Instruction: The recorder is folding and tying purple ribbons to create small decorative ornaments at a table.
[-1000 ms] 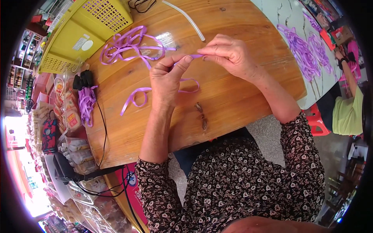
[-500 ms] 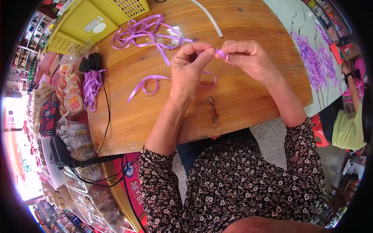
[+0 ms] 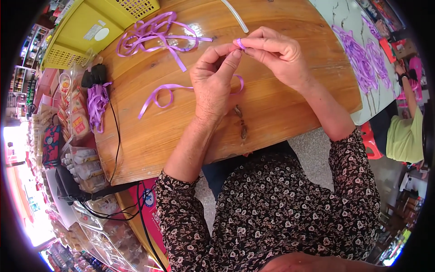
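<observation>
Two hands point(image 3: 210, 81) | fingertips point(image 3: 237, 53) meeting | purple ribbon point(image 3: 240, 44) pinched | forearms point(image 3: 189, 147) angled inward

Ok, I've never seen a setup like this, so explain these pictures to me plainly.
There is no machine here, just a person's bare hands. The view looks down from a wide fisheye camera worn on the head, so straight edges bend. The left hand and right hand pinch a small purple strip at their fingertips. On the wooden table lie a loose ribbon tangle, a curled ribbon and a clear tube. A yellow basket sits at upper left.
</observation>
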{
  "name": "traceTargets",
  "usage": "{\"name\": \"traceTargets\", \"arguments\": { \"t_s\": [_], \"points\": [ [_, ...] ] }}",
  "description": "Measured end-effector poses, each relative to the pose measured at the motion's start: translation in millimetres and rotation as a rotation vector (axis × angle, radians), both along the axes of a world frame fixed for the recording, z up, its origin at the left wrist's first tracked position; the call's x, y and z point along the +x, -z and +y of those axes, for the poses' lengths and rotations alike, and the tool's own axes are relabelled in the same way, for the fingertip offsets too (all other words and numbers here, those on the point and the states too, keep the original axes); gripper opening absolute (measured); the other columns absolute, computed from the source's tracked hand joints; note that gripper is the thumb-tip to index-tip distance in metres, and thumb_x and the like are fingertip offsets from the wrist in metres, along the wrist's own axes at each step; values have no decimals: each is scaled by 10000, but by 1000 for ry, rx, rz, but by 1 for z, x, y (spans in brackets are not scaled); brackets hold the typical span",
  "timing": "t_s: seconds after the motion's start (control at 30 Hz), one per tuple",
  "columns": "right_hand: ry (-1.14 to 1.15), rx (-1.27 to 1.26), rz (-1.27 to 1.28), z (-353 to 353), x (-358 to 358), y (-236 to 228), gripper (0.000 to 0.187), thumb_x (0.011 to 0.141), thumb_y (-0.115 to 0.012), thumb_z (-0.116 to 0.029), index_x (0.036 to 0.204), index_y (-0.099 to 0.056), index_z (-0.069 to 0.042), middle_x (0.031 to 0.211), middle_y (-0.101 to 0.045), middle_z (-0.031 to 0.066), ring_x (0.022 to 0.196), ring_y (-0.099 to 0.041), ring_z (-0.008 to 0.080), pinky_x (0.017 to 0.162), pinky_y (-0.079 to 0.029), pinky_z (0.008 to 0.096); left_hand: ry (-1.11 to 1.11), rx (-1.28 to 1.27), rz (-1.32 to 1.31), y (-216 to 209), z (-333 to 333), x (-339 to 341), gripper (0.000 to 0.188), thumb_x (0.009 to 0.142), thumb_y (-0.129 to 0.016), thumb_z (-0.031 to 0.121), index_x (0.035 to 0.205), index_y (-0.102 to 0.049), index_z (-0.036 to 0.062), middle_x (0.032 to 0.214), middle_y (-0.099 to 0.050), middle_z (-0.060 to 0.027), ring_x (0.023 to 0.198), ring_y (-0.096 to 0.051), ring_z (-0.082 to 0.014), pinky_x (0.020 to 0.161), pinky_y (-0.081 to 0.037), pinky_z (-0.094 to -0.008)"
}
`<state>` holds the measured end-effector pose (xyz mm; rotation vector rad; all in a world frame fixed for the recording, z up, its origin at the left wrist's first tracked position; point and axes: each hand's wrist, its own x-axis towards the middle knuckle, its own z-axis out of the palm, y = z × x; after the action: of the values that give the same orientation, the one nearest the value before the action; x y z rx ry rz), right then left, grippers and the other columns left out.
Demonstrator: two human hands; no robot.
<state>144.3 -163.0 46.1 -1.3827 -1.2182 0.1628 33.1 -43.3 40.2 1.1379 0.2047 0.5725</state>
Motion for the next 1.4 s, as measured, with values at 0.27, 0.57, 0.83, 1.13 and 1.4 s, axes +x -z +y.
{"name": "traceTargets", "arguments": {
  "t_s": [0.27, 0.57, 0.83, 1.13, 1.4],
  "points": [
    [305, 31, -525, 1, -7, 5, 268, 740, -669, 67, 983, -665, -48, 813, -617, 52, 738, -581, 155, 631, -474, 247, -42, 94, 47, 8, -4, 4, 63, 840, -658, 52, 893, -652, 18, 800, -628, 3, 684, -530, -34, 565, -407, -162],
    [-80, -130, 382, -1, -3, -3, 235, 827, -633, -14, 1061, -612, -17, 898, -636, 5, 849, -582, 84, 754, -478, 235, 13, -13, 41, 3, 0, 1, 63, 834, -657, 80, 846, -649, 18, 758, -613, 14, 652, -496, -21, 560, -381, -174],
    [94, -104, -285, -5, -4, -7, 200, 786, -644, 4, 983, -650, -32, 850, -626, 36, 794, -587, 149, 711, -465, 273, 101, -34, 134, -1, 4, -4, 101, 835, -647, 111, 855, -647, 12, 753, -607, 16, 631, -477, -31, 553, -376, -173],
    [181, 97, -991, -8, 7, -3, 247, 663, -652, -69, 904, -677, -16, 780, -588, 45, 718, -560, 196, 633, -427, 301, 162, 95, 359, 2, 19, -2, 137, 810, -682, 107, 875, -638, -6, 746, -592, -4, 598, -491, -44, 485, -387, -190],
    [158, 97, -942, -12, 18, -3, 284, 655, -713, -39, 934, -669, -14, 780, -604, 48, 714, -571, 191, 625, -446, 294, 290, 44, 342, 2, 19, 0, 175, 805, -702, 135, 876, -637, -10, 734, -544, 23, 572, -486, -43, 487, -409, -183]
  ]
}}
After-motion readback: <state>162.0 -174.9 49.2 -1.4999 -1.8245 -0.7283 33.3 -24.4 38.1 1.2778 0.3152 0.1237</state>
